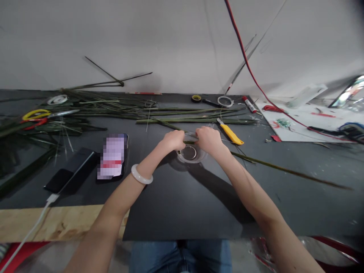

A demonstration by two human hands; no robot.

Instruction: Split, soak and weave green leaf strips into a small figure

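Over a clear round plastic container (200, 156), both my hands are closed on a long green plant strip (190, 142). My left hand (174, 140), with a white bangle on that forearm, pinches it at the container's left rim. At the right rim, my right hand (209, 138) grips it with bent fingers. The strip seems to run on past my right hand toward the right of the table. A round ring-like shape shows inside the container. A yellow utility knife (231, 133) lies just right of my right hand. My fingertips are partly hidden.
Long green strips (99, 102) lie along the wall, with yellow-and-red scissors (38, 115) on them. A phone (113, 157) and a power bank (71, 170) with a white cable are at left. Behind are black-and-yellow tape (196, 98) and a red-capped marker (249, 104).
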